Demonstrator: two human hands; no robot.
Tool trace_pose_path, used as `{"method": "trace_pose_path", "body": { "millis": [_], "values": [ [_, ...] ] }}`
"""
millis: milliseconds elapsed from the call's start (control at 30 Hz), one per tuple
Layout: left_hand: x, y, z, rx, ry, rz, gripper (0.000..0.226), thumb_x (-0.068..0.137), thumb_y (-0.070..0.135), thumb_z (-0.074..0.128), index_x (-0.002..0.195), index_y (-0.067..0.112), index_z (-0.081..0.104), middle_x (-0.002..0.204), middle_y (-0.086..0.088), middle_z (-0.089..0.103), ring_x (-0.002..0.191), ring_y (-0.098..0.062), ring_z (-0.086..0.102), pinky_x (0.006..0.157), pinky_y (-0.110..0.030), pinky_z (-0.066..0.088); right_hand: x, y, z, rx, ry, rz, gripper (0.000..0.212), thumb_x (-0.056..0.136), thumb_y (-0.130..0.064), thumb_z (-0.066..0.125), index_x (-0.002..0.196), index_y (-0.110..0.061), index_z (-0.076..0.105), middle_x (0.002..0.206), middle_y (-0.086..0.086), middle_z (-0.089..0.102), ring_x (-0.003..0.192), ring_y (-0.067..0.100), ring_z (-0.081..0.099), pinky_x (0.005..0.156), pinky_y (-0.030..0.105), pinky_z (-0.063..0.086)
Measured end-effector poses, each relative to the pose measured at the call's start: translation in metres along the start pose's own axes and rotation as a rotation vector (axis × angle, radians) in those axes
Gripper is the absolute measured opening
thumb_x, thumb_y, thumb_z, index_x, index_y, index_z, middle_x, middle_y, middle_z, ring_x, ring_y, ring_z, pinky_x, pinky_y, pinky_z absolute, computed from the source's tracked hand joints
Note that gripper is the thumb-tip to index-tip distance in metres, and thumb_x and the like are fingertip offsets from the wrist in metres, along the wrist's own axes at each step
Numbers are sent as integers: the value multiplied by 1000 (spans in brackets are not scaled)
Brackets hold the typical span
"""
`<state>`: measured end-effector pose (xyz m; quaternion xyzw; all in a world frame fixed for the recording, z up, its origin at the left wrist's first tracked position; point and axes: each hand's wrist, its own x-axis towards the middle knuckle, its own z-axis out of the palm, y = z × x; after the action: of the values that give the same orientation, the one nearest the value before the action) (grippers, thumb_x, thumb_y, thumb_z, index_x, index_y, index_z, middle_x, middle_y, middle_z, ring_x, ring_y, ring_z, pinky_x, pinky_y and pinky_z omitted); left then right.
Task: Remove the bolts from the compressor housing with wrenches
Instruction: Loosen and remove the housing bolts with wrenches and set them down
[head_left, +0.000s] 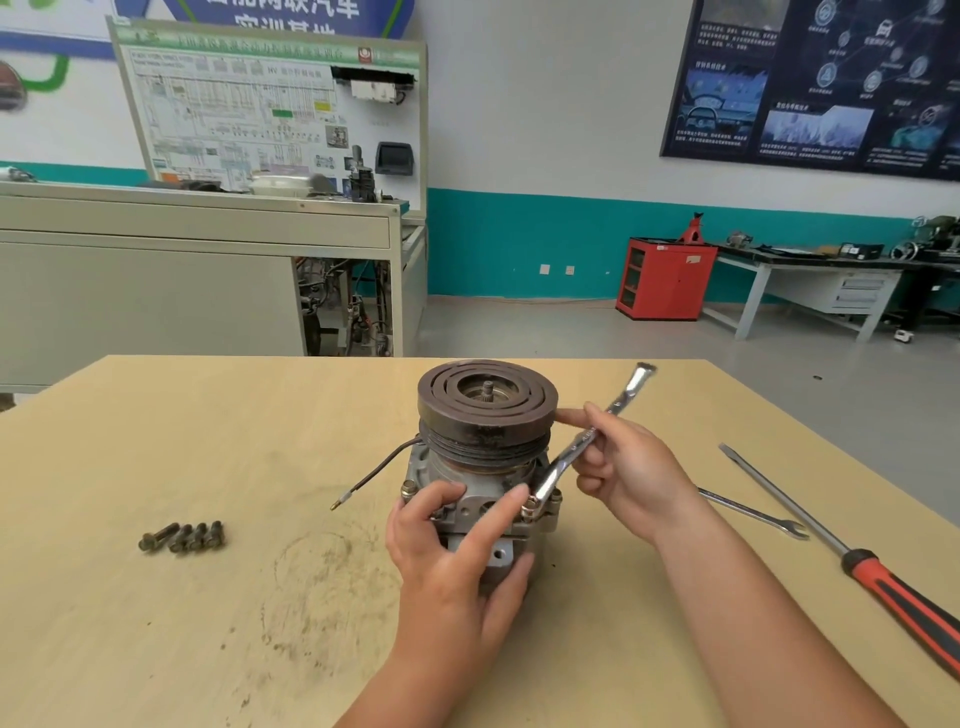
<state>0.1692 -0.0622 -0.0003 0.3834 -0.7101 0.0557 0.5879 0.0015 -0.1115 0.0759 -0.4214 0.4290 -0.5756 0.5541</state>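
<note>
Four removed bolts (182, 538) lay in a row at the left of the tan counter (208, 649). At its middle the compressor (485, 415) stood on end: a dark, rusty grooved pulley on top, a grey cast housing below, and a thin black wire trailing left. The left hand (452, 556) curled round the housing. The right hand (631, 478) pinched a shiny wrench (587, 440), whose lower end sat on a flange bolt (530, 508). To the right lay a second wrench (753, 514) and a red-handled screwdriver (872, 571).
</note>
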Motion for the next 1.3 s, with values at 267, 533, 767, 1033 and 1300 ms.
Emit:
{"method": "trace_pose_path", "body": {
  "millis": [267, 533, 767, 1033, 1300],
  "values": [
    [0, 0, 1, -21, 12, -27, 47, 76, 35, 59, 122, 38, 47, 119, 2, 32, 115, -8, 31, 84, -71, 39, -87, 1, -20, 256, 67, -286, 34, 82, -38, 43, 75, -18, 69, 66, 6, 67, 58, 15, 62, 50, 14, 46],
    [-2, -1, 1, 13, -8, -49, 45, 77, 36, 59, 121, 34, 51, 120, 0, 31, 121, -5, 26, 86, -71, 39, -141, 20, 22, -184, 103, -326, 98, 40, -90, 60, 98, -11, 61, 89, -1, 76, 85, 16, 72, 58, 17, 52],
    [-2, -1, 2, 41, -13, -20, 38, 78, 34, 58, 115, 38, 56, 119, -1, 30, 124, -8, 24, 85, -71, 39, -130, 19, 14, -155, 118, -342, 83, 55, -83, 61, 95, -10, 62, 75, 9, 74, 66, 21, 72, 48, 17, 48],
    [1, 2, 0, 28, -3, 24, 40, 78, 30, 57, 116, 44, 56, 118, -1, 29, 123, -13, 25, 82, -70, 40, -10, 20, -10, -232, 162, -194, 37, 101, -31, 38, 85, -16, 67, 40, -9, 41, 39, 7, 33, 45, 22, 28],
    [0, 0, 2, -88, 43, -30, 62, 75, 31, 60, 130, 35, 33, 118, 4, 33, 117, -3, 33, 81, -70, 40, -48, 11, -17, 451, 97, -149, 34, 84, -37, 49, 64, -17, 69, 48, -4, 44, 41, 6, 42, 41, 16, 40]
  ]
}}
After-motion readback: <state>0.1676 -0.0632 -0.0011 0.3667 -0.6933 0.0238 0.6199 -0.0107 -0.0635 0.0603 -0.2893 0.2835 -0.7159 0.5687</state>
